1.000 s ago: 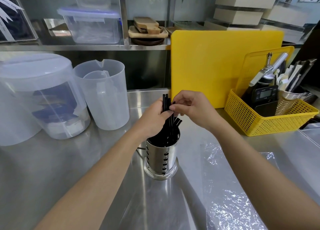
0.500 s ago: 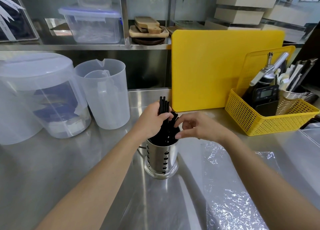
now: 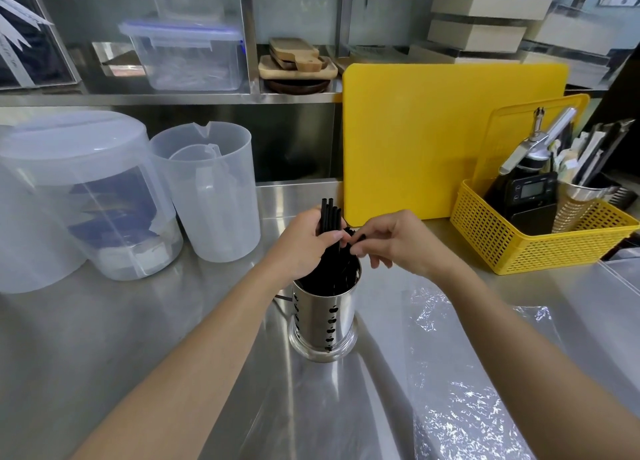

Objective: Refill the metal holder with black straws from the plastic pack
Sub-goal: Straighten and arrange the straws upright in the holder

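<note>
Head view: left hand [image 3: 304,248] grips black straws [image 3: 327,213] in metal holder [image 3: 323,317]; right hand [image 3: 398,246] pinches one stray tip; advisable: tuck it inside rim.

A steel bench [image 3: 104,338] carries a metal holder [image 3: 323,317] and crinkled clear plastic [image 3: 467,373]. Behind stand two translucent jugs [image 3: 214,196], a yellow board [image 3: 443,137] and basket [image 3: 540,248].

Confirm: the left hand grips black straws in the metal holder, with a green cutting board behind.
Not green: the head view shows a yellow cutting board. The left hand does grip the black straws in the metal holder.
</note>
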Available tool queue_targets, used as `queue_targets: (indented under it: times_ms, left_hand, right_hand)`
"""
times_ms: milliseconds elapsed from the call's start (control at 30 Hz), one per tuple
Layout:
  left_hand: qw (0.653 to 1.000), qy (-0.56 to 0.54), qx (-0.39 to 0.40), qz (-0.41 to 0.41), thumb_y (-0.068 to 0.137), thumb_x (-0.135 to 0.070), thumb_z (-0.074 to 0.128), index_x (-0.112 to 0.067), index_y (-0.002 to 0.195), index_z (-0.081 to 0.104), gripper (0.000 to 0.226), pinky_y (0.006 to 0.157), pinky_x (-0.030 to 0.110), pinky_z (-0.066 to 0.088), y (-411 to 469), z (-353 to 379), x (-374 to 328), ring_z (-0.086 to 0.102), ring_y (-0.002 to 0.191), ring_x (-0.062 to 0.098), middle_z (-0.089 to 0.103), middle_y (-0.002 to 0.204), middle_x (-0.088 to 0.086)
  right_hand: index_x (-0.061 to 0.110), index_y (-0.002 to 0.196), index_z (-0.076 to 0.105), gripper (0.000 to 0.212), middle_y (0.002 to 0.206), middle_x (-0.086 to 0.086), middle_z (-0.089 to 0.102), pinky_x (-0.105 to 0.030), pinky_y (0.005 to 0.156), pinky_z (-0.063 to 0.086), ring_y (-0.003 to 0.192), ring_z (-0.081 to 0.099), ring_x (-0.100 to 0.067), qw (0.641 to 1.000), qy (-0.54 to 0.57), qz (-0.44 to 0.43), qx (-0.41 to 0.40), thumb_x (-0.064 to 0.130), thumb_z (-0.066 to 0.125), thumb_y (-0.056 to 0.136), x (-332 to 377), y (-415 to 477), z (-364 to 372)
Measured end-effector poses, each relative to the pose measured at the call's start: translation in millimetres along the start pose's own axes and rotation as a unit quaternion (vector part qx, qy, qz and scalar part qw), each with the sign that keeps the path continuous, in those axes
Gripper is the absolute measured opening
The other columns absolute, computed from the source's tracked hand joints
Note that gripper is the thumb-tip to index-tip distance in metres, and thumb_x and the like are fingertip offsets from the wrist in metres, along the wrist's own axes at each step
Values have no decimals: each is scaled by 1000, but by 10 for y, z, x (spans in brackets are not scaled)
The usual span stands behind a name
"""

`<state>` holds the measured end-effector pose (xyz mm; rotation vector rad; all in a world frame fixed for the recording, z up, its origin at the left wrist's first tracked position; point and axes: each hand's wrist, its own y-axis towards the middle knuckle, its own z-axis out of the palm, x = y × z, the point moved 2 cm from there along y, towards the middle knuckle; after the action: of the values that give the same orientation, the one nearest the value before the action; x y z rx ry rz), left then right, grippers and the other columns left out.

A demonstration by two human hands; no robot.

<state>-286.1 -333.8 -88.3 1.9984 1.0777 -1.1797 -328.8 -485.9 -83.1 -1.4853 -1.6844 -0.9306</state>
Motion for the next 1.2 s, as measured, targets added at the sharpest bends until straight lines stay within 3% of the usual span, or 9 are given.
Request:
queue_targets:
  times_ms: [167,267,367,500,667,800,867,1100,1200]
  left_hand:
    - [999,-18,33,5,92,-13,51,-21,101,54,12,91,33,44,-5,31,-21,58,102,20,62,102,4]
    - [999,-25,31,23,92,-14,51,-23,100,55,13,93,36,45,-2,18,-42,61,102,22,64,101,4]
    - [998,-38,44,39,92,-11,50,-27,95,57,18,84,19,47,-5,-3,-65,63,89,5,66,90,-7]
    - [997,-62,39,37,90,-6,52,-11,102,60,15,69,7,47,10,-20,-91,64,71,-6,66,82,-6]
    - [996,-73,-24,39,88,-9,57,-7,98,63,13,83,31,52,13,-85,-153,67,83,18,68,82,6]
    - [985,-130,-106,27,85,-11,61,-17,90,63,8,90,46,53,54,-245,-171,68,93,28,70,93,15]
    - [976,-174,-126,24,84,-8,62,-18,88,63,11,90,44,53,57,-329,-179,68,92,26,69,91,14]
    - [934,-324,-151,-12,88,-5,56,-12,93,60,10,81,34,57,71,-449,-217,68,86,18,68,87,6]
    - [889,-419,-178,-48,90,-3,52,-9,93,58,10,78,33,57,126,-581,-217,67,89,19,65,93,8]
  right_hand:
    - [5,72,66,9,47,8,60,-11,40,33,40,47,-4,996,40,-39,-70,10,72,76,83,52,-22]
    - [-3,75,64,12,50,5,59,-9,41,34,38,46,-2,993,54,-56,-89,7,70,77,155,70,-9]
    - [1,74,61,10,54,-4,57,-8,42,35,37,48,0,992,54,-66,-97,5,70,77,241,86,18]
    - [14,62,55,23,39,13,55,-7,42,34,36,47,1,990,56,-61,-112,5,70,77,260,152,36]
    - [16,67,57,18,45,12,56,-7,46,35,43,48,2,988,41,-87,-119,11,69,79,338,211,74]
    - [21,94,59,14,74,-10,62,-18,56,39,62,48,-10,983,6,-116,-139,26,66,82,293,193,49]
    - [23,93,60,11,74,-9,59,-23,59,40,64,49,-11,983,10,-115,-141,25,65,83,228,188,8]
    - [28,87,63,23,64,1,54,-12,57,37,56,45,-3,987,14,-112,-119,6,63,83,108,161,-36]
    - [34,92,63,38,70,5,56,-11,56,38,59,47,-3,988,-5,-121,-94,-3,61,82,88,143,-35]
